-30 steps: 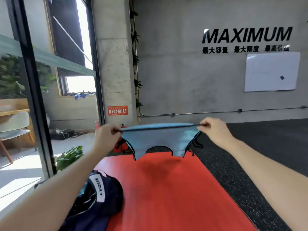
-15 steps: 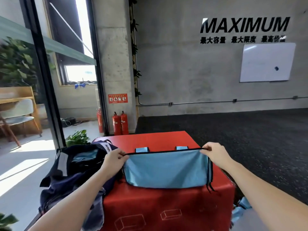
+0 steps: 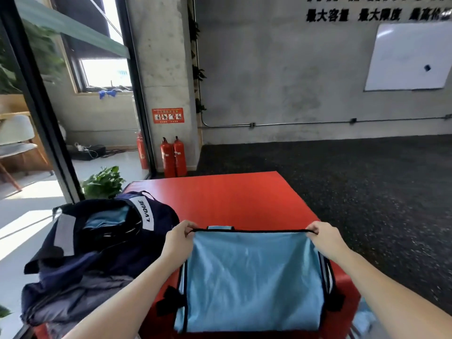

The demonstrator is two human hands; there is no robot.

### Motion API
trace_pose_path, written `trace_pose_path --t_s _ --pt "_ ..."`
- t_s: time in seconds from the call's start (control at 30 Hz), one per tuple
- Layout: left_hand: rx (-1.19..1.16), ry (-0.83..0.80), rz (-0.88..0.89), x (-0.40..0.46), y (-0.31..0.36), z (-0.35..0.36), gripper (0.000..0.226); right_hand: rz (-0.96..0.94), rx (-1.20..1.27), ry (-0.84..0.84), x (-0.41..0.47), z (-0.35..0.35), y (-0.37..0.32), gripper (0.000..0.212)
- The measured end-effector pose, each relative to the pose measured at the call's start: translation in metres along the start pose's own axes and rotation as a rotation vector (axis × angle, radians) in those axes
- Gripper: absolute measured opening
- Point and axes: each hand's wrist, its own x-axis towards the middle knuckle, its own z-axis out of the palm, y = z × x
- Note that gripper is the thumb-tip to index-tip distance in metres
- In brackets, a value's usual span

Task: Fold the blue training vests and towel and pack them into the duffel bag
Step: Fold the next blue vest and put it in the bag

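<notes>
Both hands pinch the black-trimmed far edge of the blue vest (image 3: 252,277), left hand (image 3: 177,241) at 9 o'clock, right hand (image 3: 322,237) at 3. The vest, hanging half a second ago, now lies on the red box (image 3: 220,199); the duffel bag (image 3: 97,241) sits open at 9 o'clock.

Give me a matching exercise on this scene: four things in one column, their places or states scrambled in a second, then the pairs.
Things:
1. vest
2. duffel bag
3. extinguishers
4. whiteboard

Places or states:
A. hung on the grey wall
B. standing on the floor by the concrete pillar
C. open, at the left side of the red box
D. held at its top corners by the left hand and right hand

Pairs: 1-D, 2-C, 3-B, 4-A
</notes>
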Motion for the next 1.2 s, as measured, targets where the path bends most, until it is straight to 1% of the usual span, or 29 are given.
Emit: trace_pose_path --t_s 0.07,0.13,0.2,0.27,0.37,0.5,0.57,0.67,0.7,0.77,0.87,0.97,1.1,1.2 --pt "0.021 -0.028 -0.037 0.009 -0.017 0.020 0.029 0.041 -0.026 -0.045 0.006 0.024 0.017 0.023" --pt "0.051 -0.067 -0.060 0.016 -0.032 0.038 0.028 0.065 -0.049 -0.082 0.011 0.042 0.029 0.018" --pt "0.094 -0.102 -0.062 0.020 -0.044 0.050 0.024 0.095 -0.045 -0.080 0.017 0.051 0.034 0.019" --pt "0.130 -0.119 -0.047 0.026 -0.050 0.059 0.020 0.143 -0.023 -0.094 0.021 0.052 0.032 0.025" --pt "0.163 -0.119 -0.006 0.036 -0.051 0.067 0.022 0.195 -0.009 -0.147 0.019 0.052 0.027 0.031" --pt "0.156 -0.123 0.031 0.049 -0.040 0.078 0.022 0.252 0.115 -0.154 0.016 0.047 0.025 0.026" --pt "0.148 -0.166 0.027 0.053 -0.036 0.082 0.021 0.293 0.160 -0.138 0.020 0.045 0.029 0.026" --pt "0.216 -0.242 0.030 0.058 -0.038 0.085 0.017 0.339 0.188 -0.133 0.027 0.045 0.038 0.036" --pt "0.243 -0.256 0.033 0.060 -0.039 0.086 0.016 0.337 0.190 -0.133 0.029 0.044 0.040 0.035" --pt "0.304 -0.273 0.032 0.065 -0.041 0.087 0.016 0.322 0.198 -0.136 0.033 0.041 0.046 0.026" --pt "0.464 -0.281 0.063 0.072 -0.039 0.091 0.015 0.281 0.173 -0.173 0.036 0.033 0.055 0.017" --pt "0.577 -0.310 0.094 0.078 -0.038 0.096 0.015 0.216 0.084 -0.178 0.040 0.029 0.064 0.015" --pt "0.615 -0.333 0.089 0.084 -0.036 0.101 0.010 0.172 -0.106 -0.111 0.041 0.028 0.072 0.014" --pt "0.626 -0.314 0.061 0.088 -0.034 0.104 0.019 0.181 -0.162 -0.109 0.046 0.029 0.078 0.015"
